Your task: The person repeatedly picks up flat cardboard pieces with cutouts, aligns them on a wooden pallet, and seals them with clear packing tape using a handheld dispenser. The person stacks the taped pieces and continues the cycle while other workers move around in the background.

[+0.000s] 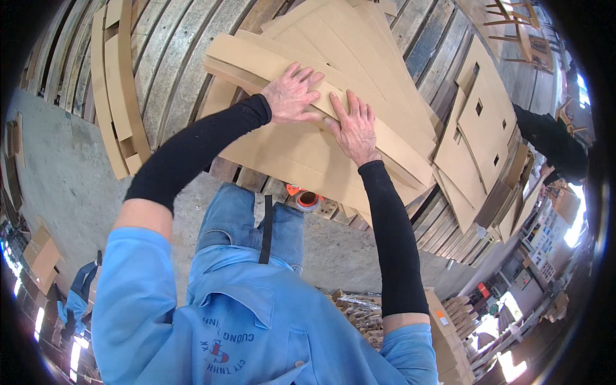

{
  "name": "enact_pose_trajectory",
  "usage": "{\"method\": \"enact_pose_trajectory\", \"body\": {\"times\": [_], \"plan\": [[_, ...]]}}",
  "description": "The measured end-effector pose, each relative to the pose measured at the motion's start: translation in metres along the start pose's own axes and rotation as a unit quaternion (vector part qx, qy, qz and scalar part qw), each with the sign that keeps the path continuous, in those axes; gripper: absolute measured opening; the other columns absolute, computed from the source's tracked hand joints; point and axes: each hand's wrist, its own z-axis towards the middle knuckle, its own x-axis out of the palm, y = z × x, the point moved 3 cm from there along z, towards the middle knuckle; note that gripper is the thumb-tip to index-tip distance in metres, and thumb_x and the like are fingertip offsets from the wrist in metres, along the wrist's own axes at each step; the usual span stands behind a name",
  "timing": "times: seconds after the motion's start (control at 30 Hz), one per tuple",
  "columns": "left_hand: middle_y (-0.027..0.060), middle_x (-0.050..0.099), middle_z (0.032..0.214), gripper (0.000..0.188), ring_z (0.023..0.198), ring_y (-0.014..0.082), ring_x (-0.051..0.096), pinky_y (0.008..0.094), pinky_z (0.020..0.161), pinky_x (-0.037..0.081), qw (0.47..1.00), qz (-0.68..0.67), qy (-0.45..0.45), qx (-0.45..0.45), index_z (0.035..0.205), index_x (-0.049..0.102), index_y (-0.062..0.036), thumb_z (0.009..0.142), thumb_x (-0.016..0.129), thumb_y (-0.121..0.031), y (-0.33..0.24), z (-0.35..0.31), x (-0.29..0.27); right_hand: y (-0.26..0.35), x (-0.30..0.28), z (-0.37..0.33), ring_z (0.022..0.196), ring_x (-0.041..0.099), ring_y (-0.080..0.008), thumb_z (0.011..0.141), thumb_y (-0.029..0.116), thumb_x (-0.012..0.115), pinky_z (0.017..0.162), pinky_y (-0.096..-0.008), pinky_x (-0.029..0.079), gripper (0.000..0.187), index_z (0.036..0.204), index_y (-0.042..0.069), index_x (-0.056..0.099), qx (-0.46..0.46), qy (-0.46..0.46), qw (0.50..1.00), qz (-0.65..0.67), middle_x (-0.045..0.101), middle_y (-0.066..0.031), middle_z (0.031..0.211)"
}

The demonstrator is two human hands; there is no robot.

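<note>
"What lay along your left, and how much room did it leave you?"

"At your far left a long folded piece of cardboard (117, 90) lay lengthwise on the slatted table (183, 61). Between it and the cardboard strip (247, 58) in front of you, a broad stretch of slats showed, so that side had space for moving. The strip, long and folded, slanted from upper left to lower right."

"And how did you have hold of it?"

"You didn't grip it. Your left hand (293, 93) lay on the strip with its fingers spread, and your right hand (354, 128) lay just beside it, fingers stretched out too, both closed on nothing. Past your right hand the strip ran on, its far end near some flat sheets with square holes (484, 115); room was tighter there."

"What about the surface and the room?"

"To your left, grey concrete floor (70, 154) ran along the table. The slats were worn, with dark gaps between. A large brown sheet (282, 147) lay under the strip, and more sheets (366, 51) fanned out beyond it. A small orange-rimmed round thing (309, 200) sat at the table's near edge, in front of you. At the far right were wooden chairs (523, 40) and a person in dark clothes (558, 144)."
</note>
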Motion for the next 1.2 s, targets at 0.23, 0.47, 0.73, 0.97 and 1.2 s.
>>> {"method": "enact_pose_trajectory", "body": {"times": [0.23,0.47,0.73,0.97,1.2], "plan": [[0.0194,0.05,0.145,0.036,0.134,0.0375,0.046,0.0552,0.109,0.037,0.992,0.09,0.012,0.084,0.107,0.067,-0.0173,0.083,0.075,-0.043,-0.003,-0.036,0.018,0.032,0.006,-0.03,0.135,0.045,-0.0334,0.077,0.022,0.077,0.112,-0.0563,0.035,0.073,0.146,0.031,0.056,-0.038,-0.029,0.997,-0.057,0.046,-0.015,0.148],[0.019,0.051,0.139,0.036,0.127,0.0352,0.051,0.0543,0.1,0.043,0.996,0.048,-0.033,0.073,0.108,0.069,-0.0208,0.081,0.076,-0.044,-0.036,-0.029,0.013,0.03,-0.003,-0.039,0.138,0.044,-0.0338,0.081,0.015,0.072,0.115,-0.0572,0.034,0.066,0.145,0.026,0.059,-0.036,-0.036,0.999,-0.01,0.048,-0.016,0.147],[0.0206,0.046,0.144,0.034,0.132,0.0385,0.045,0.0528,0.104,0.04,0.996,-0.028,0.009,-0.08,0.109,0.068,-0.0213,0.087,0.073,-0.046,-0.038,-0.026,0.02,0.111,0.029,-0.192,0.127,0.052,-0.0396,0.083,0.003,0.072,0.107,-0.0511,0.042,0.05,0.132,0.006,0.064,0.256,-0.158,0.924,0.235,0.055,-0.019,0.137],[0.0196,0.041,0.153,0.031,0.133,0.0372,0.045,0.0538,0.107,0.04,0.997,-0.001,-0.045,-0.063,0.105,0.07,-0.0174,0.084,0.076,-0.04,-0.042,-0.025,0.015,0.127,0.1,-0.254,0.121,0.053,-0.039,0.08,0.003,0.071,0.103,-0.0514,0.044,0.058,0.137,0.004,0.058,0.272,-0.026,0.944,0.182,0.056,-0.0183,0.127],[0.0208,0.044,0.152,0.027,0.129,0.0407,0.051,0.0516,0.107,0.042,0.994,-0.079,0.049,-0.057,0.089,0.07,-0.0118,0.078,0.077,-0.035,-0.033,-0.006,0.012,0.124,0.132,-0.256,0.103,0.063,-0.0396,0.08,0.012,0.076,0.087,-0.0492,0.055,0.046,0.124,0.006,0.062,0.371,0.053,0.903,0.209,0.057,-0.0203,0.119]]}}
